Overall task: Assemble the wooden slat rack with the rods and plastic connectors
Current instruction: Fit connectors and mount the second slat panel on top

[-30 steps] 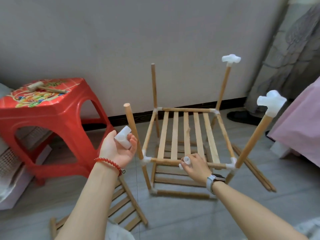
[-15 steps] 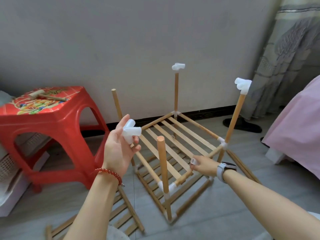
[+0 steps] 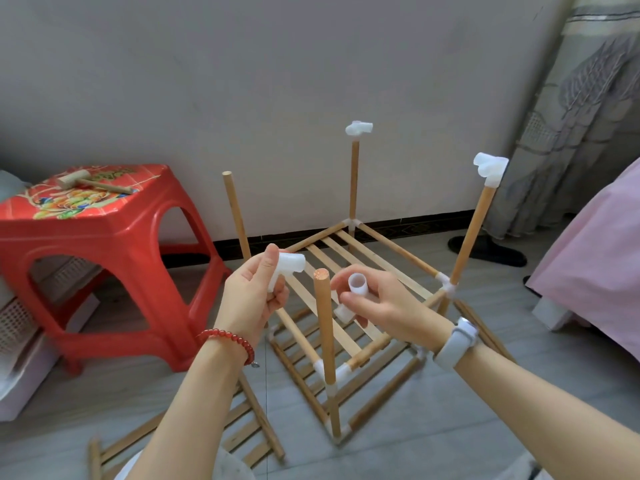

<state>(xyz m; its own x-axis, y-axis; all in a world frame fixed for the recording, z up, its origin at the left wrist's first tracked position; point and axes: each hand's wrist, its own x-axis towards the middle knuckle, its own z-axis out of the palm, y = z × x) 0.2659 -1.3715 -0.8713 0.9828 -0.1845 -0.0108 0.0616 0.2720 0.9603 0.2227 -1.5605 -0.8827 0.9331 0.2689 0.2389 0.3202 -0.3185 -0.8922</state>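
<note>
Here, 4 upright rods [image 3: 325, 327], 4 white connectors [image 3: 287, 266].

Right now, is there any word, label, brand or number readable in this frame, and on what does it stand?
None can be read.
red stool: its top carries a colourful print, perhaps with characters, too blurred to read.
watch on the right wrist: no visible marking.
wooden mallet, rack rods and white connectors: plain, no text.

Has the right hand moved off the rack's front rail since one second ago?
Yes. The right hand has left the front rail and risen beside the near upright rod top, now holding a white plastic connector.
</note>
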